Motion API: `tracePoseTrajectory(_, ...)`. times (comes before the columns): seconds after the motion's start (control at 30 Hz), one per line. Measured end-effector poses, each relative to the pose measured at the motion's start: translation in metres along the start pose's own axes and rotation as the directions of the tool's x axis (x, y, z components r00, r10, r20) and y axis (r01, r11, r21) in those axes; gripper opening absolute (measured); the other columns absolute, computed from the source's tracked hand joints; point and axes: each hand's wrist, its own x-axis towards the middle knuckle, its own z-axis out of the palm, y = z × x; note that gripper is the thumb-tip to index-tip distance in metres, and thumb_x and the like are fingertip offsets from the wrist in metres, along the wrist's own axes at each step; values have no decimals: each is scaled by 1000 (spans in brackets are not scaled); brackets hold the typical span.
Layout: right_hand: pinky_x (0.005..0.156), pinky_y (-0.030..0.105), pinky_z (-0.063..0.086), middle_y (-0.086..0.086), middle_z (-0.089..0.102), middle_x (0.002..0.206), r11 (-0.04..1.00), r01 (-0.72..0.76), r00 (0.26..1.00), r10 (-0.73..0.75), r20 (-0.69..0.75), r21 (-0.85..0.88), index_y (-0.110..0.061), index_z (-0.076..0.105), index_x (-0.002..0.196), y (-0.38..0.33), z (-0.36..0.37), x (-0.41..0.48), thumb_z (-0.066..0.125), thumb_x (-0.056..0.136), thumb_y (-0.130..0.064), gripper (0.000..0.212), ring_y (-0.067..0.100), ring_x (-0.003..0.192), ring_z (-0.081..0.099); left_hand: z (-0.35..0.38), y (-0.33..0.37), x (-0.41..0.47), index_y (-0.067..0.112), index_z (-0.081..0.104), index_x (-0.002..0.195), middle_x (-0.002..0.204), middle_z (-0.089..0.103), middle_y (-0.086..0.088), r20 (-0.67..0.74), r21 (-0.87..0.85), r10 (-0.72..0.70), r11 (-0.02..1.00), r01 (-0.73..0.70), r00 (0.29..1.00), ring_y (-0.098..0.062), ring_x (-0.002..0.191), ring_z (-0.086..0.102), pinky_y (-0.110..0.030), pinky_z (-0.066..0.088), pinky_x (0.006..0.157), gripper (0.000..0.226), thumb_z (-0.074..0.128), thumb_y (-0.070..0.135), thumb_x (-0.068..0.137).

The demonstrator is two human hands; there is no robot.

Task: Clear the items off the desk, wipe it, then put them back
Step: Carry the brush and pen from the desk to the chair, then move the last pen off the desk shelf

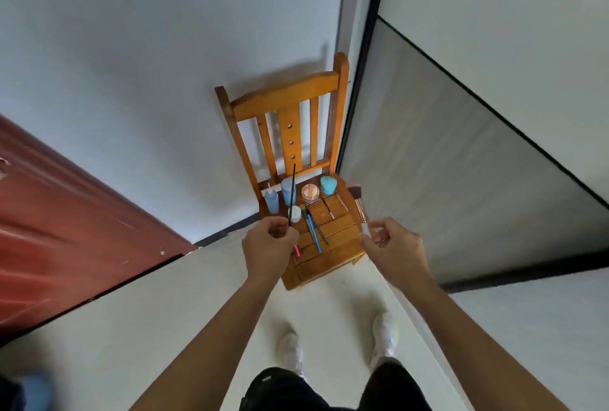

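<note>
A person stands looking down at a small wooden chair set against a white wall, its slatted seat covered with cosmetics. The left hand is closed around the lower end of a thin black stick, which rises upright in front of the chair back. The right hand hovers over the seat's right edge with its fingers curled and pinched on a small pale object; what that object is cannot be told. The two hands are apart, one over each side of the seat. Along the back of the seat stand a blue squeeze bottle, a taller blue bottle, a round pink jar and a teal egg-shaped sponge. A small white jar sits in front of the bottles. A blue pencil and a thin dark pencil lie lengthwise on the slats, and a makeup brush with a rose-gold handle rests at the right edge. A dark red door stands at the left. Below, white shoes rest on a pale floor.
</note>
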Motion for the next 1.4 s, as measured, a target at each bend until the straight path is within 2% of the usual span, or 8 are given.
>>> tracePoseTrajectory(0.17,70,23,52,-15,67,83,999,-38,985,43,170,-34,-27,66,109,44,35,93,69,88,-43,27,4,76,64,68,-16,42,28,71,87,77,68,16,-58,22,-197,980,199,979,-3,75,64,-16,47,66,5,72,27,82)
tracePoseTrajectory(0.3,60,15,42,-13,65,89,995,8,939,27,343,-100,-27,63,112,85,85,170,66,92,-43,26,0,73,59,127,-55,78,32,68,83,77,67,18,-134,-25,-375,927,375,917,-4,75,64,-16,45,66,7,73,28,83)
tracePoseTrajectory(0.5,73,34,61,-13,65,91,977,36,867,74,492,-211,-31,60,109,165,178,254,64,95,-46,21,12,81,67,221,-157,131,34,64,77,76,58,26,-187,-49,-554,830,556,811,1,74,58,-16,39,64,13,74,32,85)
tracePoseTrajectory(0.67,55,16,43,-15,63,85,969,61,857,72,510,-239,-27,63,113,223,244,279,65,95,-44,25,0,68,59,273,-226,159,19,72,100,84,68,11,-166,-4,-598,796,605,784,-15,79,70,-36,60,80,16,75,21,84)
tracePoseTrajectory(0.83,66,17,46,-5,71,110,959,87,847,71,527,-270,-24,60,127,253,278,279,61,98,-43,35,11,91,68,290,-265,168,15,68,120,117,68,2,-169,116,-518,834,539,838,-10,100,64,-16,44,84,28,66,21,93)
tracePoseTrajectory(1.03,92,35,52,-4,53,146,918,157,863,51,502,-364,-31,42,147,238,252,265,53,99,-52,53,21,125,59,263,-244,148,20,52,139,146,48,-2,-159,256,-362,883,392,919,-20,130,49,-41,46,106,47,61,39,97)
tracePoseTrajectory(1.27,111,46,39,4,24,165,854,407,889,-290,355,-324,-30,20,157,117,161,262,38,102,-56,64,28,150,29,149,-114,131,23,24,157,167,10,-6,-214,543,-87,817,193,973,-28,153,11,-55,18,121,65,35,55,102)
tracePoseTrajectory(1.4,114,47,35,7,15,168,760,602,791,-524,317,-246,-29,16,159,3,112,254,35,102,-59,67,30,152,23,63,-16,105,20,20,159,166,6,-13,-316,647,77,747,155,946,-33,153,3,-60,14,119,65,29,52,103)
